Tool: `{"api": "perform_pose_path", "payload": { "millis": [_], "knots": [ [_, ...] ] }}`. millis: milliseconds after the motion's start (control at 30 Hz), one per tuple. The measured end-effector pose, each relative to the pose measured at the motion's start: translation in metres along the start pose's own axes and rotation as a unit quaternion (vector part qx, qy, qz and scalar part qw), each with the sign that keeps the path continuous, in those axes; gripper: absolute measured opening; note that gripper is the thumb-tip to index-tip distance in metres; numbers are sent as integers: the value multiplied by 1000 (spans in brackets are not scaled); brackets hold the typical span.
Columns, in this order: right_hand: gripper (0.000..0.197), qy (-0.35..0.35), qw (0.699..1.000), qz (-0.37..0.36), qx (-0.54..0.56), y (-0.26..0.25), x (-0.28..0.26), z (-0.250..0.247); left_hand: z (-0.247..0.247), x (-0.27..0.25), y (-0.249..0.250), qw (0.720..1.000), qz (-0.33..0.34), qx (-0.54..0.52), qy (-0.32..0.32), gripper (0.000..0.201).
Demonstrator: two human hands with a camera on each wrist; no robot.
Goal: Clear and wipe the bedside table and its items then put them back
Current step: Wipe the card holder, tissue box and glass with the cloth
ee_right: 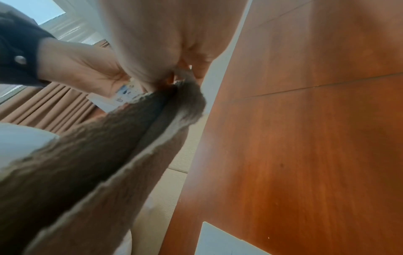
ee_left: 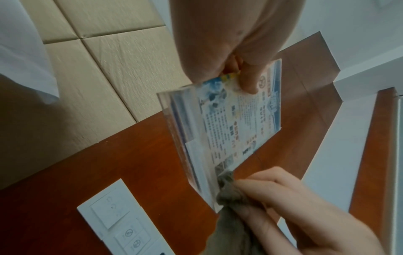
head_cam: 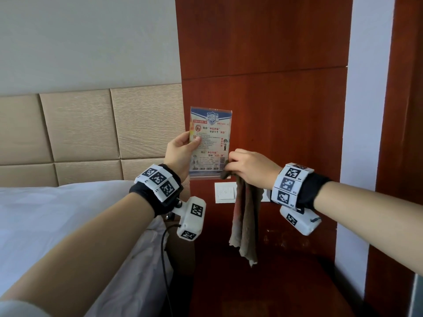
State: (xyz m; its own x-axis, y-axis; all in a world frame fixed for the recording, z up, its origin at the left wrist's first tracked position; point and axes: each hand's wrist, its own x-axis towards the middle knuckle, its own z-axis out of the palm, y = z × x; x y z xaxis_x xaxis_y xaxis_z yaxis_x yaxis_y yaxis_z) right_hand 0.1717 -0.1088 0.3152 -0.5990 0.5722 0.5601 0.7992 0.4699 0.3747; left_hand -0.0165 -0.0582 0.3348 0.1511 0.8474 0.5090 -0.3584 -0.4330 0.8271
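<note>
Card's (head_cam: 209, 143) small print unreadable; cloth (ee_right: 87, 155) blurred.

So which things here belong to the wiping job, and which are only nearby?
Belong to the job:
- acrylic sign holder, held up by the left hand
- grey cloth, gripped by the right hand
- bedside table

Only nearby:
- wall switch panel
- bed
- padded headboard
</note>
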Motion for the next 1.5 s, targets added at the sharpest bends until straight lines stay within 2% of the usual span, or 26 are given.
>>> {"api": "perform_pose_path", "payload": {
  "millis": [200,300,400,533,667,767,833,900,1033,1100,1200,1300,1500],
  "knots": [
    [20,26,999,8,18,-31,20,0,21,-3,-10,998,46,29,21,18],
    [15,78,996,-17,38,-43,24,1,27,-6,-10,999,45,11,21,20],
    [21,103,994,-31,31,-40,24,6,24,-6,-8,999,36,1,18,21],
    [18,68,997,-22,31,-26,17,8,12,-9,-4,999,27,3,17,19],
    [22,22,1000,-10,-6,-8,3,9,0,-12,-2,1000,9,12,6,22],
    [23,-17,999,45,5,-1,-1,1,-6,-13,1,1000,2,10,-5,23],
    [24,8,996,84,38,3,0,-8,-7,-12,3,1000,4,14,-6,22],
    [21,64,990,110,59,9,5,-17,-6,-11,1,1000,-1,16,-9,22],
    [17,182,971,147,55,26,21,-34,0,-13,-5,999,-19,16,-32,17],
    [15,219,963,150,43,28,28,-40,4,-13,-8,999,-19,16,-35,16],
    [12,222,966,129,23,22,32,-37,5,-13,-7,999,-19,14,-36,15],
    [8,194,978,75,12,8,27,-25,5,-12,-3,999,-25,-9,-27,18],
    [25,101,992,-75,-28,-15,19,1,2,-11,1,1000,-20,-13,-10,24]
  ]
}}
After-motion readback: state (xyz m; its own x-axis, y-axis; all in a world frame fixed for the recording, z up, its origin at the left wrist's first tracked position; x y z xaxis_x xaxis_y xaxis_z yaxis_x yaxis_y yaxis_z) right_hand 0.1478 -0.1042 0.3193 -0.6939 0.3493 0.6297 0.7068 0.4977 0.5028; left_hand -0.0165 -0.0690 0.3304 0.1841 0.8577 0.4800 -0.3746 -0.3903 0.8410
